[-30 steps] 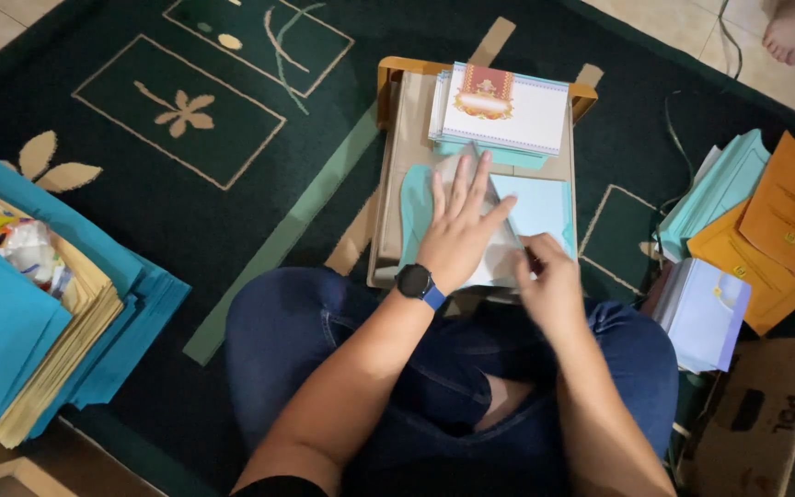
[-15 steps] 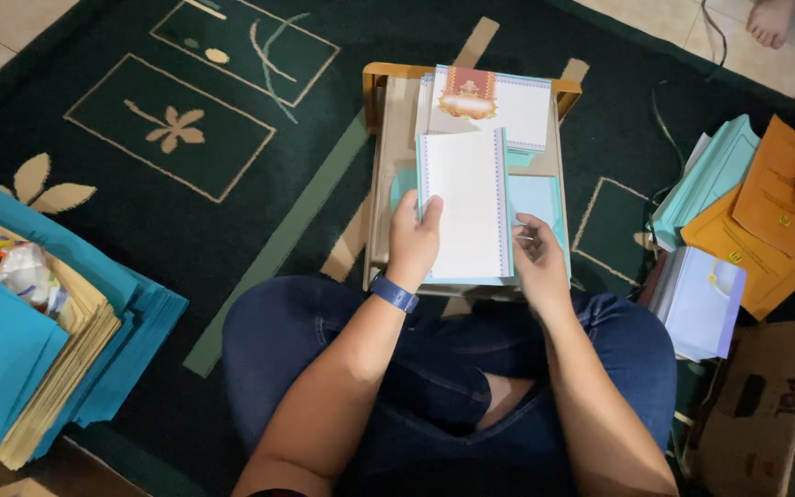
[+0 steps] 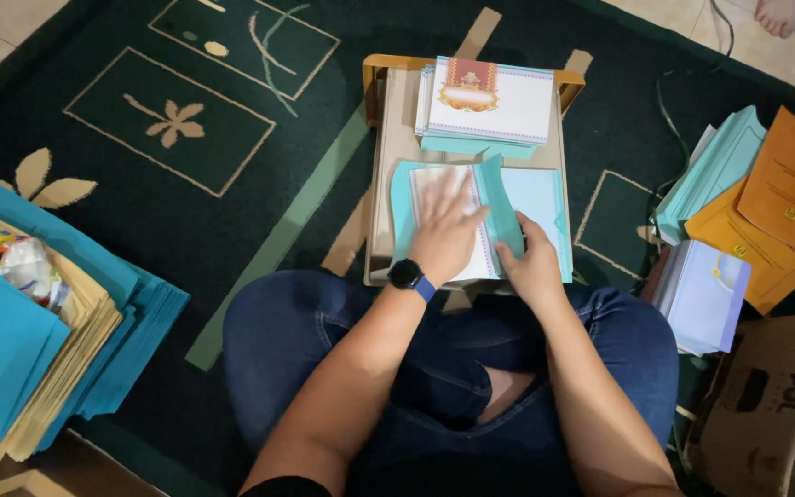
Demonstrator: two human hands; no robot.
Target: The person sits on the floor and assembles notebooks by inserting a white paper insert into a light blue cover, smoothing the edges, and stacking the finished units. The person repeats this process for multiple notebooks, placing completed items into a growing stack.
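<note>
Lying open on the small wooden table (image 3: 388,184), the turquoise folder (image 3: 535,198) holds a white sheet (image 3: 485,262). The left hand (image 3: 443,235) presses flat on it, fingers spread; the right hand (image 3: 531,262) pinches the folder's flap (image 3: 501,207).

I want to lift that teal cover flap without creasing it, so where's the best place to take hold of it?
Probably at the free upper corner of the teal cover flap, coming from the right. The flap stands raised there, while the left hand presses the white booklet flat and the right hand sits at its lower edge.
</note>
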